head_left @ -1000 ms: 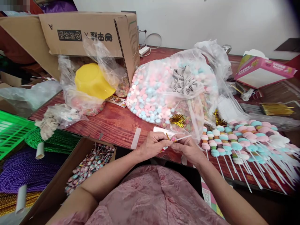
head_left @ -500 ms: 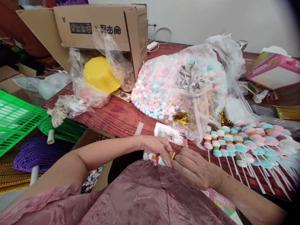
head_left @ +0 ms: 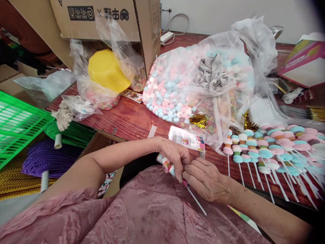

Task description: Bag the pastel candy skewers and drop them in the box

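My left hand (head_left: 175,156) pinches a candy skewer (head_left: 167,165) wrapped in clear film, held close over my lap. The skewer's white stick (head_left: 196,202) points down to the right across my pink blouse. My right hand (head_left: 207,179) is closed against the left one, its fingers pinching at the neck of the wrap where the stick comes out. Both hands sit just in front of the red table's near edge (head_left: 137,123).
A big clear bag of pink, blue and white candies (head_left: 177,91) lies mid-table. Finished skewers (head_left: 269,149) are lined up at right. A yellow bowl in a bag (head_left: 106,71), a cardboard box (head_left: 106,20), a green crate (head_left: 17,125), a small printed card (head_left: 186,140) and gold twist ties (head_left: 198,119) are around.
Both hands dropped from above the table edge down to my lap, turning the wrapped skewer so the stick now points down-right. The yellow twist tie seen earlier between the fingers is no longer visible.
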A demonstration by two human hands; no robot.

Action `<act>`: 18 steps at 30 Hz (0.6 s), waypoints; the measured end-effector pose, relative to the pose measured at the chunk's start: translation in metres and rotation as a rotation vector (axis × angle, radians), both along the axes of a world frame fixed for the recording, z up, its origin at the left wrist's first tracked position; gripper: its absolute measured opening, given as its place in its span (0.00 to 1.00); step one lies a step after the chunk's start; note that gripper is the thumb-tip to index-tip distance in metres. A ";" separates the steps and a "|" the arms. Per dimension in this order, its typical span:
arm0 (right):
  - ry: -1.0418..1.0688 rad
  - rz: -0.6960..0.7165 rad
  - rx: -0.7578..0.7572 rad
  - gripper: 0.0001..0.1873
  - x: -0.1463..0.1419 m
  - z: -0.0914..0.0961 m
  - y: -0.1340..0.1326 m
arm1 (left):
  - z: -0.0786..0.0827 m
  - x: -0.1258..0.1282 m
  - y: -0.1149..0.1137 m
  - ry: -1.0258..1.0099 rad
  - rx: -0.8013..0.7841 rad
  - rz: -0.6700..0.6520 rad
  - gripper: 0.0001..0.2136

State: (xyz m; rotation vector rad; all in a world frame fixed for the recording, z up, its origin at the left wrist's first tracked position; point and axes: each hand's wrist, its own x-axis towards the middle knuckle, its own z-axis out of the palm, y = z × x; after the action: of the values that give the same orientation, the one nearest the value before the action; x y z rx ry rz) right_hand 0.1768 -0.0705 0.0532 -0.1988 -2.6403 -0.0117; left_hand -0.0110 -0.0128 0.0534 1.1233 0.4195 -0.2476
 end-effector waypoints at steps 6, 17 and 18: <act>0.059 -0.109 -0.052 0.13 -0.007 0.000 0.000 | 0.002 -0.010 0.010 -0.052 0.006 0.015 0.15; 0.112 -0.387 -0.219 0.11 0.003 0.010 0.049 | 0.078 -0.018 -0.021 -0.022 1.328 0.468 0.06; 0.186 -0.440 -0.330 0.10 0.004 0.015 0.053 | 0.072 -0.012 -0.033 -0.084 1.372 0.335 0.08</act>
State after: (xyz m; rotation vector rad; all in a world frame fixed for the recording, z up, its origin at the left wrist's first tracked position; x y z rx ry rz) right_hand 0.1808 -0.0172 0.0678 -0.8444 -2.3482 0.2820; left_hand -0.0228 -0.0457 0.1250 2.3465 0.7179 0.4789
